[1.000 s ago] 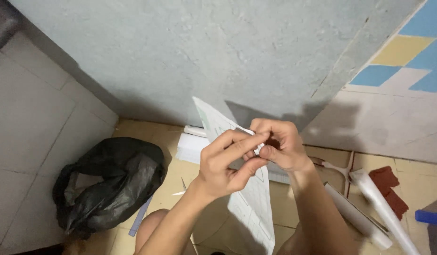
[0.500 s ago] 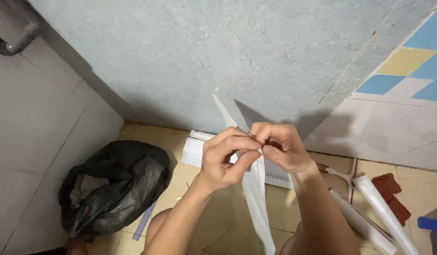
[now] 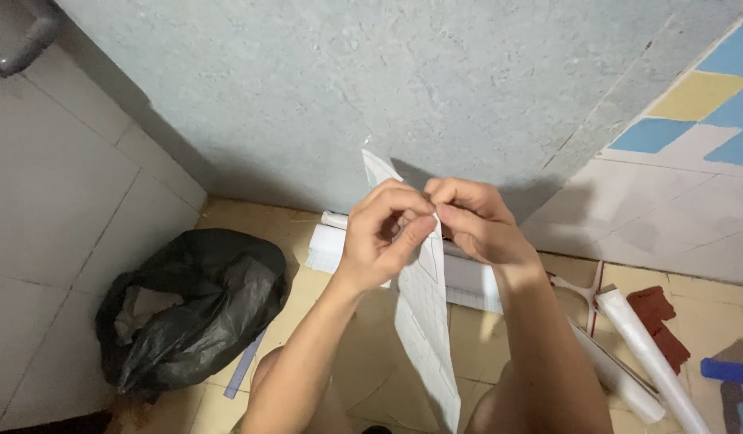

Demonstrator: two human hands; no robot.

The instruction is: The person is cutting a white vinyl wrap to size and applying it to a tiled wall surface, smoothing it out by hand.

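Turned more edge-on than a second ago and swung down toward the knees, with both hands drawn closer together at the upper edge. Left hand [image 3: 383, 237] pinching the white gridded sheet [image 3: 424, 321] between thumb and forefinger; right hand [image 3: 476, 221] pinching the same edge from the other side, fingertips nearly touching the left's. Each grip clenched on the sheet, none loose. Seemingly picking at the edge to part two layers, a judgement only, since the fingers hide the exact spot. Best done with nails working right at the corner, one pinch steady while the other rolls the edge, pulling slowly and evenly so nothing tears or creases. Sheet held in the air before the grey wall [image 3: 347, 88], top corner sticking up just above the fingers, the rest hanging down between the forearms below the grip. Underneath on the tiled floor [image 3: 307, 281]: a white roll [image 3: 468, 281] lying along the wall, a black plastic bag [image 3: 187, 305] to the left, a clear rolled film [image 3: 653, 362] and a dark red cloth [image 3: 657, 321] to the right.
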